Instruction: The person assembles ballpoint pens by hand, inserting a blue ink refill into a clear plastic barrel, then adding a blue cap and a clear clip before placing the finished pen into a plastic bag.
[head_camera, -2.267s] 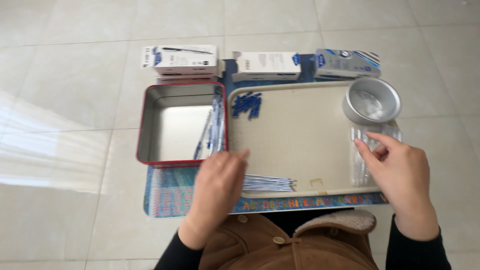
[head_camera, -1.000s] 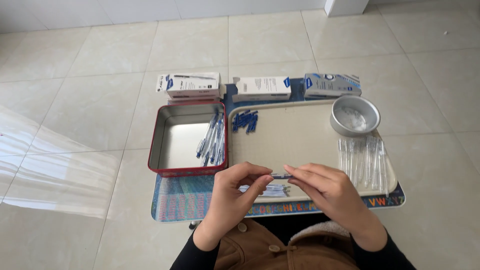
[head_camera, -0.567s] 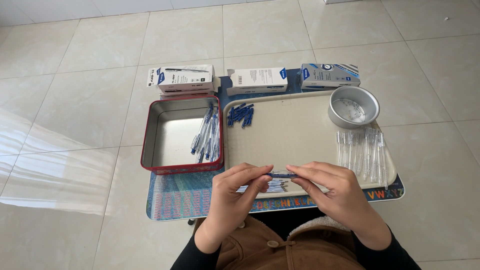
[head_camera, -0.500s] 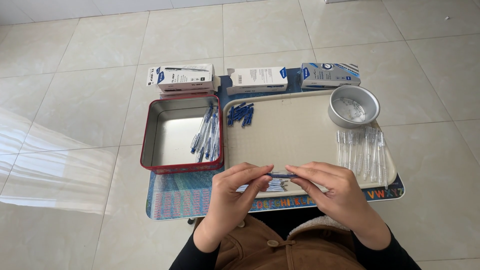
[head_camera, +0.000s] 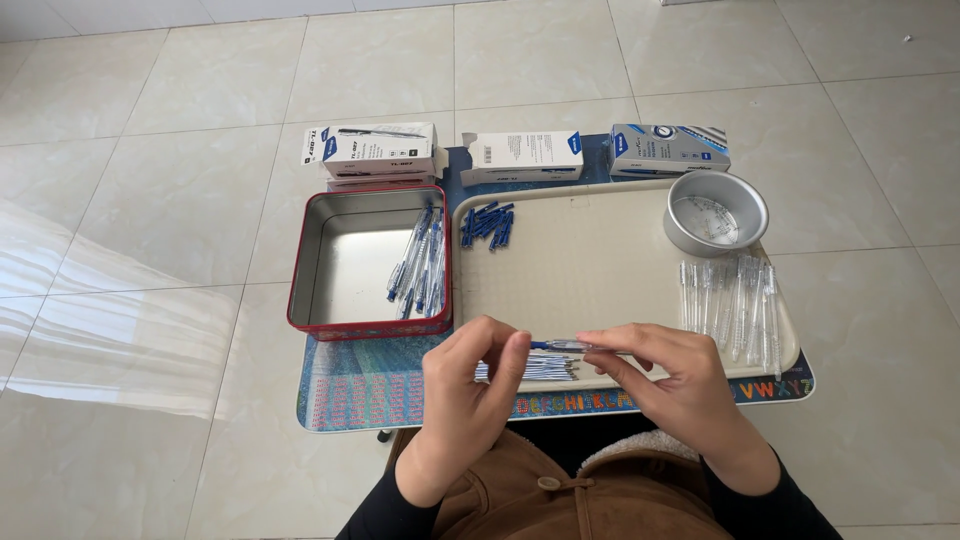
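Since the frame half a second earlier my hands had barely shifted: both stayed at the near edge of the tray (head_camera: 600, 290), with the same pen part between them. My left hand (head_camera: 468, 400) pinched the blue end of the thin pen piece (head_camera: 560, 345) between thumb and fingertips; my right hand (head_camera: 680, 385) gripped its other end, fingers curled around it. The piece lay level, just above the tray's near rim.

Directly under it, on the near edge of the tray, was a flat bundle of slim refills (head_camera: 530, 369), white with blue tips. Tray: beige plastic, smooth, rounded corners, raised lip. At its far left corner, a small heap of blue caps (head_camera: 488, 223). At its far right corner, a round metal bowl (head_camera: 715, 212), shiny, shallow. Along its right edge, a row of clear barrels (head_camera: 730, 305) laid side by side.

Left of the tray, touching it, stood a square tin (head_camera: 335, 265), red outside, bare metal inside, with assembled pens (head_camera: 418, 262) stacked against its right wall. Three cardboard boxes (head_camera: 520, 155) lined the far edge of the low table.

The tray's middle was bare, open room between the caps and my hands; the tin's left half was likewise bare
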